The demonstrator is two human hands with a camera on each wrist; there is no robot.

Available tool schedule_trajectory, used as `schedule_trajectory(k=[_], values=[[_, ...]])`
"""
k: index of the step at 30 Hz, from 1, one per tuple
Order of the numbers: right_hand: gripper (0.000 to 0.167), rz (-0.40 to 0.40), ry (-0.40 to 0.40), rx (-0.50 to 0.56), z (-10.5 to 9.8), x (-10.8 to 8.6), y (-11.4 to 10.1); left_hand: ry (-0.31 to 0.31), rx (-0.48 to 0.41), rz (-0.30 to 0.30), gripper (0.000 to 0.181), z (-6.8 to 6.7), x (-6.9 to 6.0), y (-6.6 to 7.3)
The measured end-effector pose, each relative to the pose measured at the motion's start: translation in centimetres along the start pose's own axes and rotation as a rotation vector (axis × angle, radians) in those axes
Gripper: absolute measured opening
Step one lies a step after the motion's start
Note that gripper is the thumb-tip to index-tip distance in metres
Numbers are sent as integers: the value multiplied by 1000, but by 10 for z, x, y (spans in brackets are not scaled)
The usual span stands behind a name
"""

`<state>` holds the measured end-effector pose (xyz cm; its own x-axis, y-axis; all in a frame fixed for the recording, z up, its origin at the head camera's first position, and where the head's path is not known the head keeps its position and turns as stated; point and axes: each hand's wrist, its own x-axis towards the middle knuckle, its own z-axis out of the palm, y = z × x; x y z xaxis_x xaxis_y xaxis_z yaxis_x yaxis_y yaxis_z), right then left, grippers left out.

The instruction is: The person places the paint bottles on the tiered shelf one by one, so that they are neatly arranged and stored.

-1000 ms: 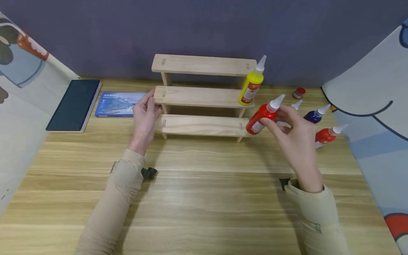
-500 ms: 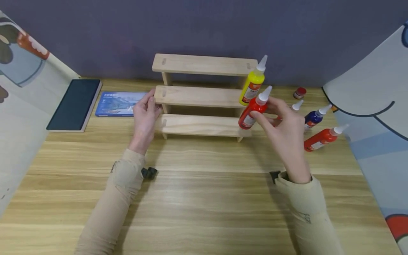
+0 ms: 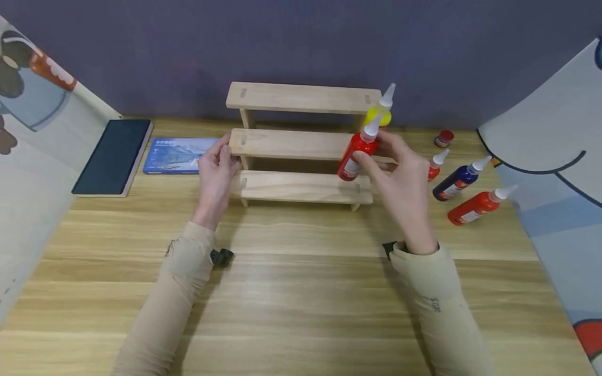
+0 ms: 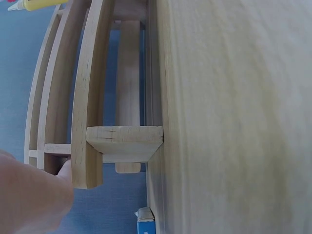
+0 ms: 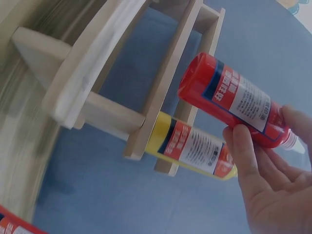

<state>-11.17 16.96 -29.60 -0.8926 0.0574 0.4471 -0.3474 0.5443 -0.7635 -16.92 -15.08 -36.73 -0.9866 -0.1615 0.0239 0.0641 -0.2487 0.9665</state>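
My right hand (image 3: 402, 180) pinches a red squeeze paint bottle (image 3: 355, 156) near its neck, white nozzle up and slightly tilted. In the right wrist view the red bottle's base (image 5: 195, 78) hangs apart from the boards, beside the yellow paint bottle (image 5: 192, 148). That yellow bottle stands at the right end of the middle step of a three-step wooden shelf (image 3: 291, 143); in the head view it is partly hidden behind the red one. My left hand (image 3: 213, 180) grips the left end of the middle step, thumb on its front.
To the right stand a blue bottle (image 3: 455, 183), a red bottle (image 3: 474, 208) and another red one (image 3: 436, 164), partly hidden by my hand. A small red-lidded jar (image 3: 443, 138) sits behind them. A blue box (image 3: 176, 155) and dark notebook (image 3: 113, 156) lie left.
My right hand has carried the red bottle left and slightly back, from beside the shelf to over its steps in front of the yellow bottle. The left hand keeps its grip.
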Motion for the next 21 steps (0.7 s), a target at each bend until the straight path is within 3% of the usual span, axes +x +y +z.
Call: schedule_trajectory(k=[21], values=[[46,-68,35,-24,40,21,-3,6,6,15,47,0,-1,-2]])
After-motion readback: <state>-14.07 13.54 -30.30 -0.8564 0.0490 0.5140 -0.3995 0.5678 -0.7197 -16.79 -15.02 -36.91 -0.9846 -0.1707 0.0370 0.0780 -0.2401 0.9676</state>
